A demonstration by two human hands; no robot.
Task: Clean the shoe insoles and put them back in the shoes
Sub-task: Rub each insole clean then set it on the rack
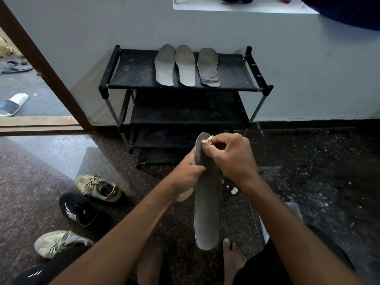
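Bare forearms [127, 233] extending: left hand [188, 171] is gripping long grey foam insole [206, 212], right hand [232, 157] pinching small beige cloth [206, 141], wiping its toe; heel likely next.

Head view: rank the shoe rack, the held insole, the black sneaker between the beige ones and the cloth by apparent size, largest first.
shoe rack
held insole, nearest the camera, so its lead over the sneaker is unsure
black sneaker
cloth, mostly hidden in the right hand

- Dim indoors; daylight from doorway [18, 83], left edge.
- Glare on floor [51, 153], centre left.
- Wide-angle bending at edges.
- Central insole [206, 212] sharp.
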